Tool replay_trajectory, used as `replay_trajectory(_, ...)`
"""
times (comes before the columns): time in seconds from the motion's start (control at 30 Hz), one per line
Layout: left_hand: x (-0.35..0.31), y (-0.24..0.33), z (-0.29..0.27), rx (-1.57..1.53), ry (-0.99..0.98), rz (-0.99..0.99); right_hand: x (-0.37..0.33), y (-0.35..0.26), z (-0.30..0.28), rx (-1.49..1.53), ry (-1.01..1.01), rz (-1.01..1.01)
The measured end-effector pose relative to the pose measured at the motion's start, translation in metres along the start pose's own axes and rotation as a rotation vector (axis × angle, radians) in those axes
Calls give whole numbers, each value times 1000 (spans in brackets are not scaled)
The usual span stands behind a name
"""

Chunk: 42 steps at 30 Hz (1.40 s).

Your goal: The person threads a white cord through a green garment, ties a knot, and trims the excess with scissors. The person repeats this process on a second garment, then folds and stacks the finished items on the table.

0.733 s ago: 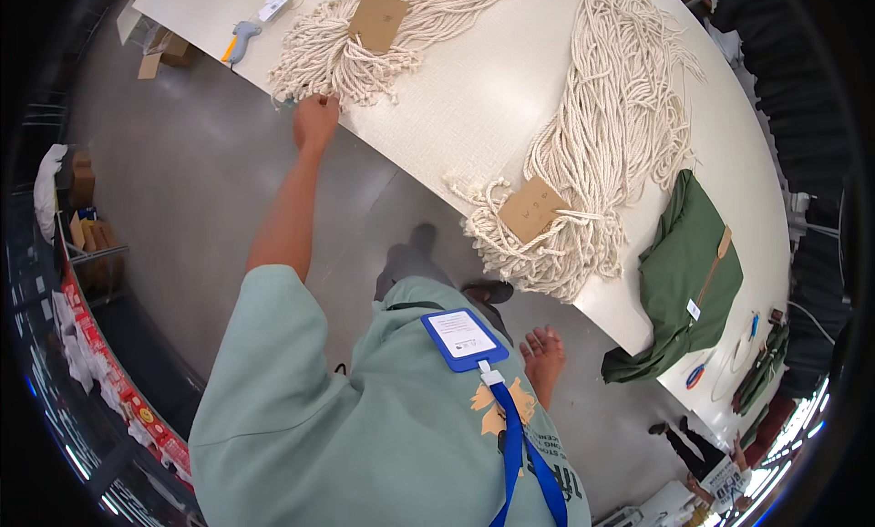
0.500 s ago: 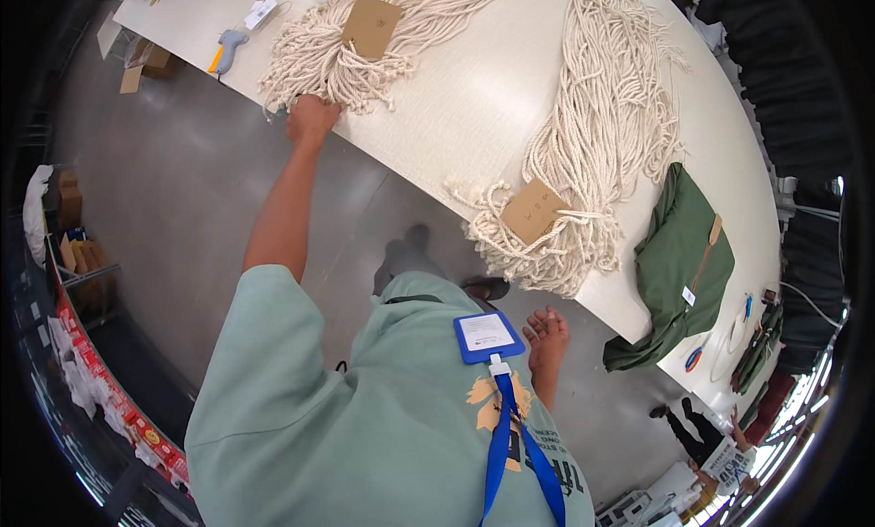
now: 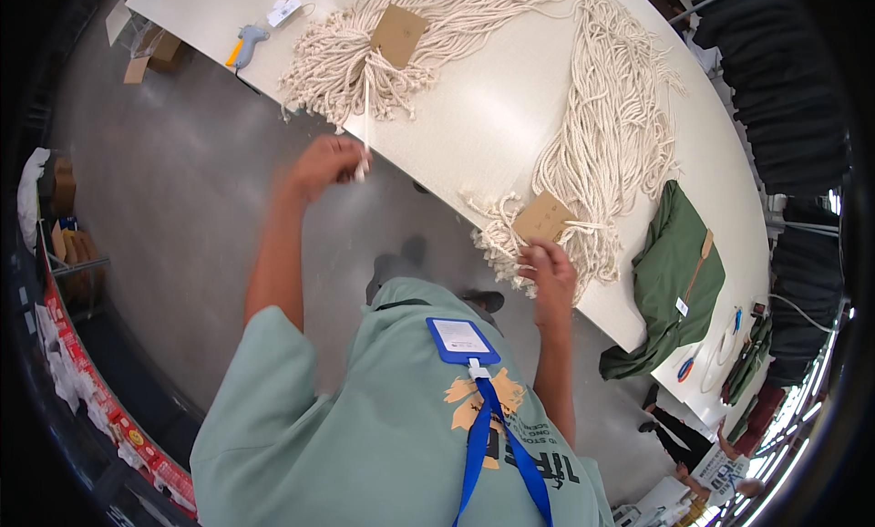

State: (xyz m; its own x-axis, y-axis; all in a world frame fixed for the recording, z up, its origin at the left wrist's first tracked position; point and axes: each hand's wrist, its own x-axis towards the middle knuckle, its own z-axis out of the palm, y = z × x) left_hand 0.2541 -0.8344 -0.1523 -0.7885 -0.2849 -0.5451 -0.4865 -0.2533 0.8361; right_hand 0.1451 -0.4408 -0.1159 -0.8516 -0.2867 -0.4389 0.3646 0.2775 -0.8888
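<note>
Head view: left hand (image 3: 326, 165) pinches one cord strand (image 3: 365, 108) pulled off far mop bundle (image 3: 365, 57) on table (image 3: 474, 126), right hand (image 3: 549, 270) closed on near bundle's (image 3: 583, 162) fringe at table edge; risk: strand tension drags bundle w/ card tag (image 3: 398, 35) off edge.

We see a long white table (image 3: 474, 117) bearing two bundles of cream cord (image 3: 602, 135), a green garment (image 3: 679, 272) and a glue gun (image 3: 244, 46).
</note>
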Motion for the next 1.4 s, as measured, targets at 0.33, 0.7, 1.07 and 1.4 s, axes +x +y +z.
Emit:
replay_trajectory(0.33, -126, 16, 148, 821, -459, 408, -10, -6, 106, -89, -511, -255)
replay_trajectory(0.7, -6, -5, 161, 1285, -277, 1101, -182, -15, -127, 826, -46, 56)
replay_trajectory(1.07, -12, -36, 175, 1200, -200, 909, -417, 110, -340, 1411, 1195, -811)
replay_trajectory(1.4, -89, -82, 386, 1537, -812, 319, -609, 351, -365, 1221, 2468, -454)
